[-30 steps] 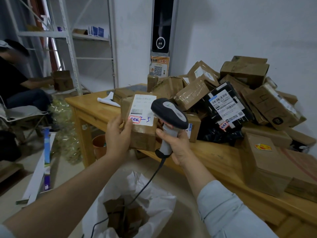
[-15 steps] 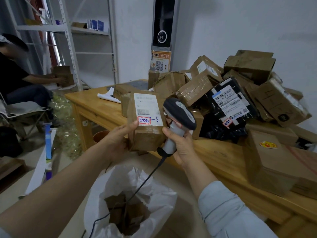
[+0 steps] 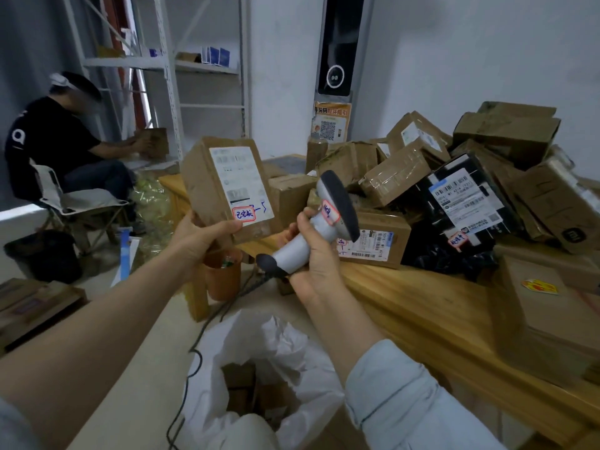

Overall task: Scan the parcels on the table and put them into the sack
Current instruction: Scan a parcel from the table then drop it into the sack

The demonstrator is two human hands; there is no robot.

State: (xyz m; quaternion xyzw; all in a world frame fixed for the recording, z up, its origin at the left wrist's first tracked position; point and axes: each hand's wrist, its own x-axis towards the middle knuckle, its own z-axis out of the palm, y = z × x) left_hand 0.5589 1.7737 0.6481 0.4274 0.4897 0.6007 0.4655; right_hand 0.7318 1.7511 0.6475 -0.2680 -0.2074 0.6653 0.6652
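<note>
My left hand point(image 3: 201, 235) grips a brown cardboard parcel point(image 3: 224, 186) by its lower corner, white label with a red stamp facing me, lifted clear of the table. My right hand point(image 3: 313, 254) holds a grey corded barcode scanner point(image 3: 328, 219) just right of that parcel, its dark head turned up and away to the right. Below both hands the white sack point(image 3: 276, 362) stands open on the floor with brown parcels inside. A heap of cardboard parcels point(image 3: 454, 177) and a black-wrapped one point(image 3: 461, 199) covers the wooden table point(image 3: 406, 303).
A large box point(image 3: 545, 316) sits at the table's near right edge. An orange bin point(image 3: 222, 274) stands under the table. A seated person point(image 3: 58, 147) handles a box by metal shelves point(image 3: 162, 76) at left. Flat boxes point(image 3: 32, 306) lie on the floor.
The left hand has raised the parcel up and leftwards, away from the table. The scanner head has swung off the label toward the right. The view has shifted left.
</note>
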